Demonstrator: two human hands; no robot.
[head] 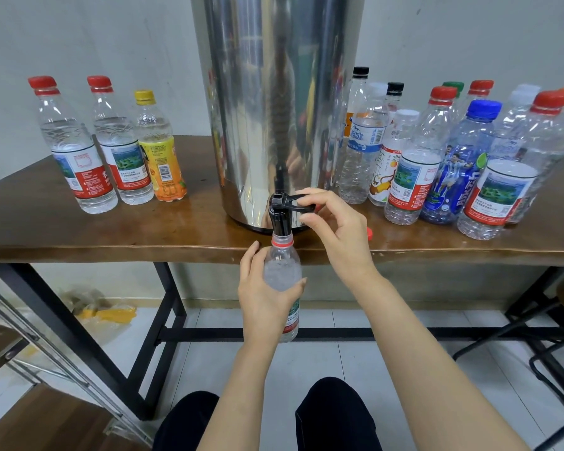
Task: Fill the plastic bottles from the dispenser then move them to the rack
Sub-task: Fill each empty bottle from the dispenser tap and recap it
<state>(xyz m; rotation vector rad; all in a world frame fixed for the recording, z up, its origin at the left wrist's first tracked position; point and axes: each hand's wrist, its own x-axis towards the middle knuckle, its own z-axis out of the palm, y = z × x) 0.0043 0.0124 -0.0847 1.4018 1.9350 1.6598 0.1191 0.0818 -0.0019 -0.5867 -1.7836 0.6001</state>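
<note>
One dispenser, one uncapped bottle, three capped bottles left, roughly twelve right, one loose cap.

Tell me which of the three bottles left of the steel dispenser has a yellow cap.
The rightmost bottle, nearest the dispenser, with the orange-yellow label; the other two have red caps.

dispenser mirror silver | tap black | table brown | loose cap red | juice bottle yellow-orange

Centre frame, an uncapped clear bottle, upright, meets the black tap of the steel dispenser; three capped bottles stand left, a capped cluster right.
</note>
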